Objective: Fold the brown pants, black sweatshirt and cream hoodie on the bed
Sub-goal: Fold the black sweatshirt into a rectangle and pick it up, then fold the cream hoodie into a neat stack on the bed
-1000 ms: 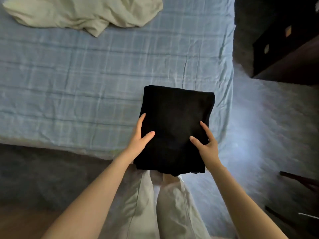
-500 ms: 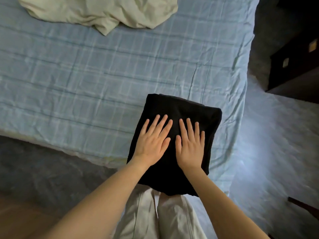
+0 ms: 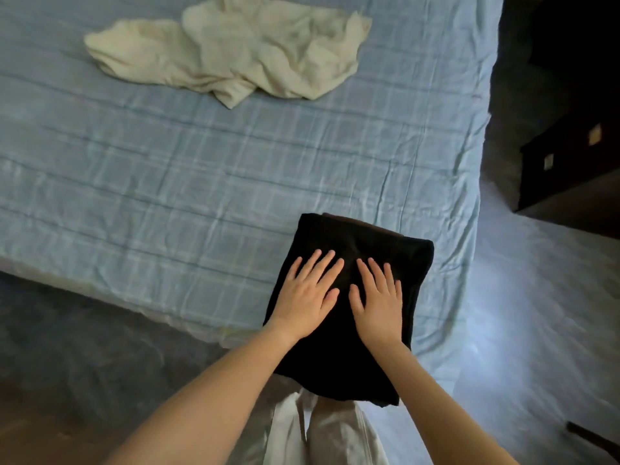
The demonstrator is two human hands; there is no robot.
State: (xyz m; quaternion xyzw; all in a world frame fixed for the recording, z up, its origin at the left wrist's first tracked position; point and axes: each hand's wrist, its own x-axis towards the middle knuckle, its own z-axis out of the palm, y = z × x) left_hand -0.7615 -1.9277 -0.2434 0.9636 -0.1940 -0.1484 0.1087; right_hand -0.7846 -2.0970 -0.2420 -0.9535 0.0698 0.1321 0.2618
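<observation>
The black sweatshirt [image 3: 392, 253] lies folded into a rectangle on the near right corner of the bed [image 3: 167, 182], its near end hanging over the edge. My left hand [image 3: 307, 297] and my right hand [image 3: 377, 302] rest flat on top of it, side by side, fingers spread, holding nothing. A thin brown strip [image 3: 365, 225] shows under its far edge; I cannot tell whether it is the brown pants. The cream hoodie [image 3: 235, 52] lies crumpled and unfolded at the far side of the bed.
The bed has a light blue checked sheet. A dark cabinet [image 3: 570, 169] stands right of the bed across a strip of floor [image 3: 536, 313]. My light trousers [image 3: 318, 434] show at the bottom, against the bed's near edge.
One second ago both hands gripped the folded sweatshirt by its sides. They have since laid it down and now press flat on top. The view has tilted up, showing more of the hoodie.
</observation>
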